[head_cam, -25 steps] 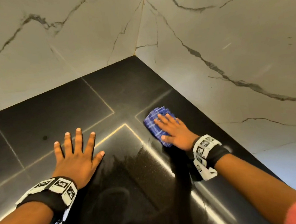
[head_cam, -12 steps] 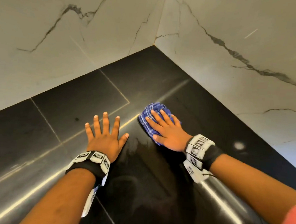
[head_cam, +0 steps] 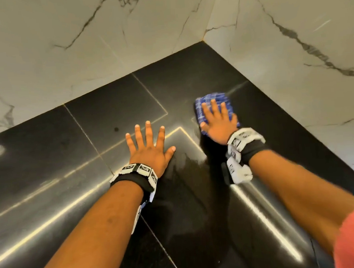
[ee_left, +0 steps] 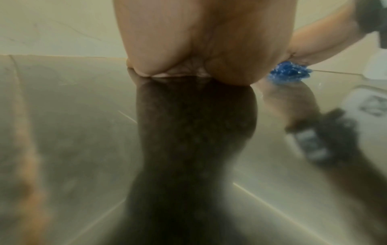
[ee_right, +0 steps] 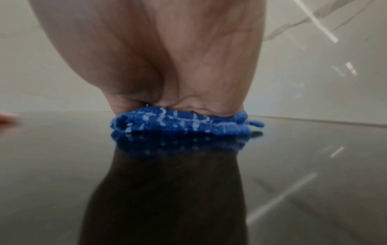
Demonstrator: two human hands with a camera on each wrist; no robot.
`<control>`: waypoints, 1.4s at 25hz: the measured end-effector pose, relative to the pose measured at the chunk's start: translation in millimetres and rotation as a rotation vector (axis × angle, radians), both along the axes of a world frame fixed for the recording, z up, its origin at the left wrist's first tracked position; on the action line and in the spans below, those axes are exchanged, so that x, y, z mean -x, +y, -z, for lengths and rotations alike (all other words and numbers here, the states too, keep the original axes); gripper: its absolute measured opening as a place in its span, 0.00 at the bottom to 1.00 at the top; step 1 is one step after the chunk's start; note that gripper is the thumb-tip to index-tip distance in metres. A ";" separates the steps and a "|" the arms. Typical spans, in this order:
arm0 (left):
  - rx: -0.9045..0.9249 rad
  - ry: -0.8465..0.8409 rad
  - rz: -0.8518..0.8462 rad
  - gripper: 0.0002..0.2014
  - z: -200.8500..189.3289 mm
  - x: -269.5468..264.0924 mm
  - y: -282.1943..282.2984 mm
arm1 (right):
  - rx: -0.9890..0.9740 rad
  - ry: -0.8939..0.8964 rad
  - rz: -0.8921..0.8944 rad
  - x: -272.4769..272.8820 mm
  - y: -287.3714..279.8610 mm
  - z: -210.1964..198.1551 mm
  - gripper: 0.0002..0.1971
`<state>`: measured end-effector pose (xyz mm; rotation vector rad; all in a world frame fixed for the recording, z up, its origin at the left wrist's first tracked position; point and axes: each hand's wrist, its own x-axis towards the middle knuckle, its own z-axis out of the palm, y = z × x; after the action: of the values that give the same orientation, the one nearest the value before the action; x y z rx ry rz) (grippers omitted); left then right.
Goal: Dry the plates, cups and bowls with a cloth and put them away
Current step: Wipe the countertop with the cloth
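A folded blue checked cloth (head_cam: 215, 102) lies on the glossy black countertop (head_cam: 108, 117) near the corner of the walls. My right hand (head_cam: 217, 121) presses flat on it with straight fingers; the right wrist view shows the palm on the cloth (ee_right: 180, 123). My left hand (head_cam: 150, 148) rests flat on the bare counter with its fingers spread, to the left of the cloth. The left wrist view shows its palm (ee_left: 199, 49) on the counter and a bit of the cloth (ee_left: 289, 73) at the right. No plates, cups or bowls are in view.
White marble walls (head_cam: 83, 46) meet in a corner (head_cam: 204, 39) behind the counter. The black surface is reflective with pale seam lines and a wet sheen in front of my hands.
My right hand has slid the cloth away from me towards the wall corner. The left hand stays flat on the counter. The head view has shifted.
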<state>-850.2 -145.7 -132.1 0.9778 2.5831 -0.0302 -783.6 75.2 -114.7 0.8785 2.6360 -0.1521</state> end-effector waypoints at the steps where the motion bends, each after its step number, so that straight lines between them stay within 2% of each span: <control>1: 0.021 -0.030 0.003 0.36 -1.5 -0.4 0.2 | -0.021 0.001 -0.053 -12.4 -26.9 3.0 0.34; 4: 0.009 -0.190 -0.050 0.37 -21.1 4.8 -2.6 | 0.116 -0.010 -0.217 -65.0 -90.2 -7.4 0.35; 5: -0.041 -0.248 -0.070 0.35 -30.2 7.1 -7.7 | 0.157 -0.021 -0.264 -87.0 -99.2 -11.5 0.36; 7: -0.167 -0.247 -0.135 0.31 -43.1 12.1 -27.7 | 0.194 -0.065 -0.318 -112.1 -85.6 -18.2 0.37; 10: -0.193 -0.099 -0.327 0.30 -39.9 -3.7 -106.4 | 0.175 -0.094 -0.146 -106.7 -48.3 -21.4 0.36; 12: -0.132 -0.116 -0.533 0.32 -26.6 -17.2 -159.6 | 0.162 -0.067 0.040 -77.4 -38.3 -22.8 0.34; 13: -0.087 -0.141 -0.584 0.33 -20.2 -21.5 -176.2 | 0.159 -0.052 0.100 -60.5 -39.1 -23.3 0.33; 15: -0.040 -0.099 -0.549 0.34 -8.7 -28.8 -186.7 | 0.127 -0.023 0.152 -37.0 -53.8 -20.0 0.32; 17: -0.072 -0.024 -0.525 0.33 -2.3 -32.8 -184.5 | 0.094 -0.008 0.088 -23.7 -85.2 -17.1 0.32; 19: -0.077 0.048 -0.512 0.33 2.5 -34.0 -184.3 | 0.046 -0.011 -0.083 -26.3 -127.2 -10.9 0.33; 21: -0.051 0.059 -0.506 0.33 5.5 -35.4 -187.3 | 0.067 -0.019 -0.319 -52.0 -167.1 -7.1 0.34; 24: -0.047 0.051 -0.485 0.33 4.1 -34.2 -186.1 | 0.236 -0.041 -0.588 -114.5 -166.7 -14.0 0.33; 26: -0.075 0.052 -0.477 0.33 4.9 -33.6 -186.9 | 0.182 -0.089 -0.559 -128.3 -128.2 -16.9 0.35; 27: -0.085 0.055 -0.479 0.33 6.3 -34.2 -187.5 | 0.133 -0.115 -0.452 -122.3 -109.5 -18.0 0.36; 29: -0.091 0.059 -0.477 0.33 7.2 -33.6 -188.3 | 0.100 -0.097 -0.165 -87.3 -92.6 -18.9 0.37; 31: -0.106 0.053 -0.477 0.33 7.0 -33.6 -188.5 | 0.061 -0.050 -0.054 -43.1 -107.2 -15.7 0.34; 33: -0.106 0.048 -0.477 0.33 6.5 -33.2 -188.3 | 0.052 -0.019 -0.110 -11.1 -143.9 -14.2 0.33; 35: -0.108 0.040 -0.474 0.33 6.5 -33.3 -189.2 | 0.073 -0.022 -0.276 -9.2 -189.6 -12.6 0.34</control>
<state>-816.9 -334.9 -138.6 0.3793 2.8089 0.2192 -774.4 -114.4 -102.1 0.4829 2.6794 -0.1645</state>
